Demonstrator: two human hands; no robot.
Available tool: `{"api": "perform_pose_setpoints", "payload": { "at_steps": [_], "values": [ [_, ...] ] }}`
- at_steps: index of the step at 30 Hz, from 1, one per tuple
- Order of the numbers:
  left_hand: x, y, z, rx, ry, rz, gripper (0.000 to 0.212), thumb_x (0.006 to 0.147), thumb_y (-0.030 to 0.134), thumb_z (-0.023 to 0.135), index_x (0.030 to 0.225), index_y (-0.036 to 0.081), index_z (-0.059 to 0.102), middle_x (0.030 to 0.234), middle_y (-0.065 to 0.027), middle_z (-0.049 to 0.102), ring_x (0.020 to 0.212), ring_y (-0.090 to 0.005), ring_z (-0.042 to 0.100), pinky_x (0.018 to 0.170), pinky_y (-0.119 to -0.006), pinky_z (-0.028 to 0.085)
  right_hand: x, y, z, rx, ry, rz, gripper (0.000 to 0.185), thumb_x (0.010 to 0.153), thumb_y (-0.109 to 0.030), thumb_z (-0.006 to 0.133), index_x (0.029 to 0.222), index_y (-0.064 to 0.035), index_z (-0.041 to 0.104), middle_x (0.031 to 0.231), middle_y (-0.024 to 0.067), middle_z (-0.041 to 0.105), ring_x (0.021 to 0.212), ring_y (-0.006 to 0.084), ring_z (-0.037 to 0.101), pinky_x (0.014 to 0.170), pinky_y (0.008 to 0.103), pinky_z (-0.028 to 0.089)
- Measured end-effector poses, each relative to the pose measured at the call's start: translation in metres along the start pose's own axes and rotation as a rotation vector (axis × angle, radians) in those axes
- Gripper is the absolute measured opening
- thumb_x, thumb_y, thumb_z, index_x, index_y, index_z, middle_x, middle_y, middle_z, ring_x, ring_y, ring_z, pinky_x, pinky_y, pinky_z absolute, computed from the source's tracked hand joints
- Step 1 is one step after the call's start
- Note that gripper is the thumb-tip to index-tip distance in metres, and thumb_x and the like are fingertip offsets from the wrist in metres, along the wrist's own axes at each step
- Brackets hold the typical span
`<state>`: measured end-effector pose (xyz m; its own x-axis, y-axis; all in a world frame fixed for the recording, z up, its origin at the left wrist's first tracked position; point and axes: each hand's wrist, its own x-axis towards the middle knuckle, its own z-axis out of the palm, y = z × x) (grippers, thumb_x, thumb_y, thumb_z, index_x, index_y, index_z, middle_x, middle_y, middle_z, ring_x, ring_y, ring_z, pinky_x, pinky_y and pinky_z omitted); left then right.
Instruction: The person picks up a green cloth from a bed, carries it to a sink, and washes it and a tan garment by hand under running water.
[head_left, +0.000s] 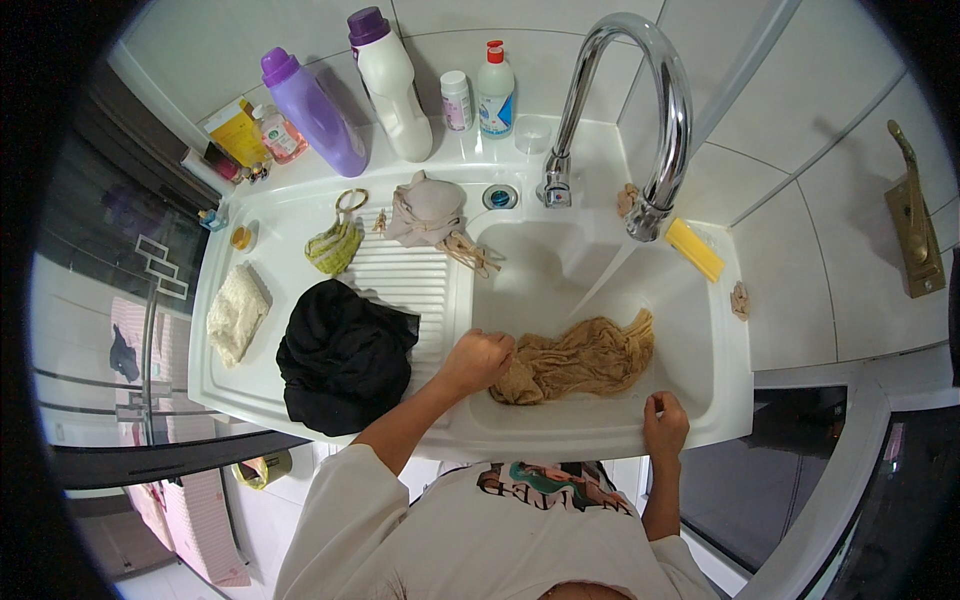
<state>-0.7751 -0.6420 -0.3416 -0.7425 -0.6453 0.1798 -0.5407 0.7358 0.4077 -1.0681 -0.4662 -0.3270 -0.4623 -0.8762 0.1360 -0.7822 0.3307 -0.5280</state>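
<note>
A wet brown cloth (581, 360) lies bunched in the basin of a white sink (510, 442). Over the basin arches a chrome faucet (671, 112), with water running from its spout. My left hand (480, 360) is at the left end of the brown cloth, fingers curled; whether it grips the cloth is hard to tell. My right hand (666, 426) is at the basin's front right rim, fingers bent, apart from the cloth. A black cloth (341, 360) is heaped on the ribbed drainboard, left of my left hand.
Behind the sink stand a purple bottle (315, 112), a white bottle (390, 90) and a red-capped pump bottle (496, 97). The drainboard holds a beige cloth (426, 210), a green cloth (334, 247) and a cream cloth (236, 315). A yellow bar (694, 249) lies on the right ledge.
</note>
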Motion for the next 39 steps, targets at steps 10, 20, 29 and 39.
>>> {"api": "perform_pose_setpoints", "payload": {
  "at_steps": [10,20,29,39],
  "values": [
    [-0.0006,-0.0026,0.0034,-0.007,0.006,-0.004,0.016,0.074,0.017,0.061,0.081,0.005,0.053,0.069,-0.0116,0.057,0.061,-0.031,0.057,0.061,-0.041,0.045,-0.0011,0.0013,0.0012,-0.013,0.009,-0.01,0.008,0.079,-0.01,0.059,0.08,-0.0031,0.057,0.074,0.0126,0.061,0.065,0.029,0.059,0.062,0.0392,0.045],
    [-0.0001,-0.0002,-0.0011,0.0,-0.052,-0.04,0.019,0.074,0.02,0.061,0.083,0.005,0.053,0.073,-0.0121,0.058,0.067,-0.0317,0.058,0.066,-0.041,0.046,-0.0008,-0.0002,0.0014,-0.034,-0.01,0.028,0.008,0.079,-0.011,0.059,0.079,-0.0037,0.057,0.075,0.0119,0.061,0.067,0.0288,0.059,0.063,0.0396,0.045],
    [0.0002,-0.0007,-0.0012,0.006,-0.091,-0.052,0.02,0.074,0.019,0.061,0.085,0.005,0.053,0.073,-0.0129,0.058,0.067,-0.032,0.058,0.066,-0.042,0.045,-0.0005,0.0007,0.0023,-0.026,-0.002,0.029,0.008,0.078,-0.011,0.059,0.079,-0.0034,0.057,0.075,0.0124,0.061,0.067,0.0287,0.059,0.063,0.0396,0.045],
    [-0.0003,-0.001,0.0006,-0.026,-0.037,-0.044,0.019,0.074,0.017,0.061,0.087,0.005,0.055,0.075,-0.0132,0.059,0.065,-0.0319,0.058,0.064,-0.042,0.046,0.0,-0.0016,0.0014,-0.029,-0.003,0.036,0.008,0.078,-0.01,0.059,0.079,-0.0026,0.056,0.074,0.0126,0.061,0.066,0.0291,0.059,0.063,0.0402,0.045]
  ]
}}
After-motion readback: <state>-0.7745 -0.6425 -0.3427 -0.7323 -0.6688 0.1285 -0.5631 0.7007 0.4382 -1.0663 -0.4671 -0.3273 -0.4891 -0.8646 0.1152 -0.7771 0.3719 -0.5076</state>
